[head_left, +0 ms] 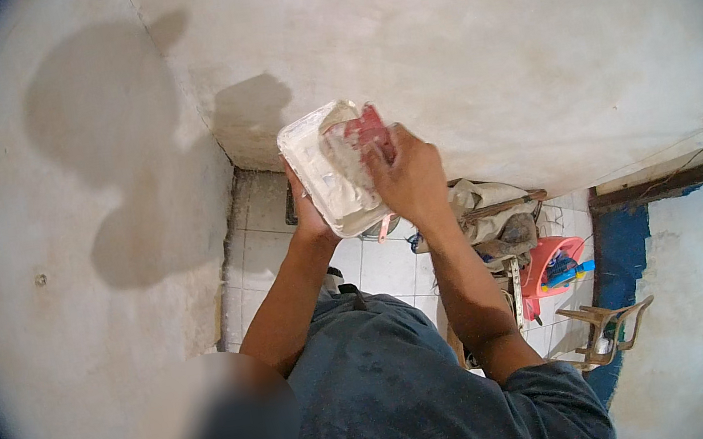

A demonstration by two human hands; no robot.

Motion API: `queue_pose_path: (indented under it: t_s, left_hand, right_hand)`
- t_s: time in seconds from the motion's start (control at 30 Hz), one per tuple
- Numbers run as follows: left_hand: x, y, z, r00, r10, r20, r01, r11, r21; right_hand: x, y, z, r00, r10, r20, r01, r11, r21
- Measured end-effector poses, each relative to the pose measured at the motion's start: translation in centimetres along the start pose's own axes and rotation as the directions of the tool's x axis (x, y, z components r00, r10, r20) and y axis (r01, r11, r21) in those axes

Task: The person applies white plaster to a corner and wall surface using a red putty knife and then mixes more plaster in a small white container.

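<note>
My left hand (307,212) grips a shallow white plastic tray (285,146) from its left side and underneath, most of its fingers hidden by the tray. Off-white putty or plaster (315,169) coats the inside of the tray. Closed around a red putty scraper (371,125), my right hand (414,176) is over the tray's right side, with the scraper smeared with the same paste. A small pinkish strip (385,227) sticks out below the tray's lower right corner; what it belongs to cannot be told.
Bare, patchy walls meet at a corner just beyond the tray, with white floor tiles (259,204) below. To the right lie crumpled grey-beige sacking (494,213), a pink-red basin (550,256) with blue and yellow items, and a brown plastic chair (605,332). A thin cable (681,169) runs along the right wall.
</note>
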State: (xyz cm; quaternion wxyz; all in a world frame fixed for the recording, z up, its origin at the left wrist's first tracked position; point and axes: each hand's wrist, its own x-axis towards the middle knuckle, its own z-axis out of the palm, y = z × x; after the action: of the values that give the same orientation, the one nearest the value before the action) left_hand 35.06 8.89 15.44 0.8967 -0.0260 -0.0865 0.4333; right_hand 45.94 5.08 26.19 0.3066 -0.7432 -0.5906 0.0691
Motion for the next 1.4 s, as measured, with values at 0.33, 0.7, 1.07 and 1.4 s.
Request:
queue_pose_path:
  t_s: [0.33,0.7,1.07,1.4]
  left_hand:
    - [-0.9,0.2,-0.1,0.999,0.038,-0.015,-0.035,0.985,0.17]
    - [-0.7,0.5,-0.5,0.988,0.043,-0.147,-0.011,0.977,0.214]
    - [-1.0,0.7,-0.1,0.99,0.029,-0.14,0.003,0.975,0.221]
    - [-1.1,0.6,-0.2,0.996,0.016,-0.089,0.009,0.961,0.276]
  right_hand:
    - [0.6,0.2,-0.1,0.999,0.05,0.0,-0.05,0.998,0.023]
    - [-0.6,-1.5,2.5,0.992,-0.093,0.089,0.098,0.994,-0.054]
    - [-0.4,-1.7,2.0,0.996,-0.059,0.073,0.061,0.998,-0.025]
    - [-1.0,-0.2,2.0,1.0,0.015,-0.01,-0.015,1.0,-0.015]
